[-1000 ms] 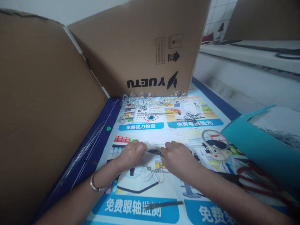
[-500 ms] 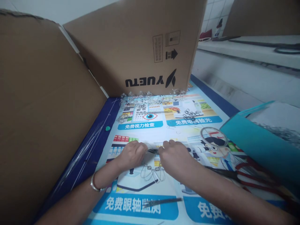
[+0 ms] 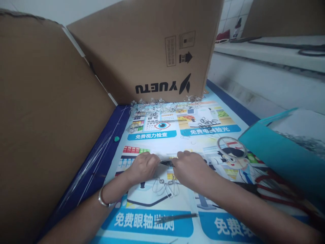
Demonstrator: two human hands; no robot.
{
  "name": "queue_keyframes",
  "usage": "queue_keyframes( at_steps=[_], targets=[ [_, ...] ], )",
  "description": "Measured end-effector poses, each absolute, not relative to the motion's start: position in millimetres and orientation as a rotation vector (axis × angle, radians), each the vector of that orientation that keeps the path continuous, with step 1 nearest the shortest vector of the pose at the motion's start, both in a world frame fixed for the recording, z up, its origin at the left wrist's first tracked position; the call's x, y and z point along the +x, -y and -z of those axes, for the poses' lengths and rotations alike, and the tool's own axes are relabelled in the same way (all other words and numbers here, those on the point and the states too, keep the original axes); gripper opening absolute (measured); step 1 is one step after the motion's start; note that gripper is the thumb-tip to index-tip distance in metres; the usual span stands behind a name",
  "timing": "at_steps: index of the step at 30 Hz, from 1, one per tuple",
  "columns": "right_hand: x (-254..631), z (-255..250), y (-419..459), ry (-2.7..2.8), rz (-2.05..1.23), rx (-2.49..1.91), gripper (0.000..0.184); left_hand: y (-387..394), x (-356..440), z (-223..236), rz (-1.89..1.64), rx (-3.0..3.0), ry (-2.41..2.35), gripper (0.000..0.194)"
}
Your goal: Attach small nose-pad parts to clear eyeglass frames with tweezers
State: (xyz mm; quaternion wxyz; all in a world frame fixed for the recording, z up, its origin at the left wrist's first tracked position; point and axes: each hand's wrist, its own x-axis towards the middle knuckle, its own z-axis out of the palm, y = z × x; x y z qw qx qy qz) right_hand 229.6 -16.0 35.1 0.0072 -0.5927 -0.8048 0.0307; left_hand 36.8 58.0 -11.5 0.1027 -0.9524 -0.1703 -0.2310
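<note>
My left hand [image 3: 145,166] is closed, its fingers pinched on one end of some dark thin strands [image 3: 166,163]. Opposite it, my right hand [image 3: 188,171] is also closed on the strands, so a short stretch shows between the two. What lies inside the fingers is hidden. Just below my hands, thin wire loops with small metal rings [image 3: 166,186] rest on the printed sheet. Nearer to me lies a bundle of straight dark strands [image 3: 179,217].
Cardboard panels [image 3: 122,57] stand at the left and back. Clear tangled pieces [image 3: 152,103] line the back panel's foot, with dark loops [image 3: 208,124] nearby. To the right are a transparent ring [image 3: 218,147], red-handled scissors [image 3: 276,189] and a teal box [image 3: 281,152] of small pieces.
My right hand has shifted very slightly to the right, and its forearm has moved a little. My left hand stays in place, and both keep their grip.
</note>
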Motion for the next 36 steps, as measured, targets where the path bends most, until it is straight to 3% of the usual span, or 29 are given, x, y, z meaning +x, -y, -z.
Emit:
queue_keyframes(
  at_steps=[36],
  targets=[
    [233.0, -39.1, 12.3, 2.529, -0.164, -1.878, 0.021, -58.1, 40.4, 8.9, 0.628, -2.834, 0.622, 0.011]
  ],
)
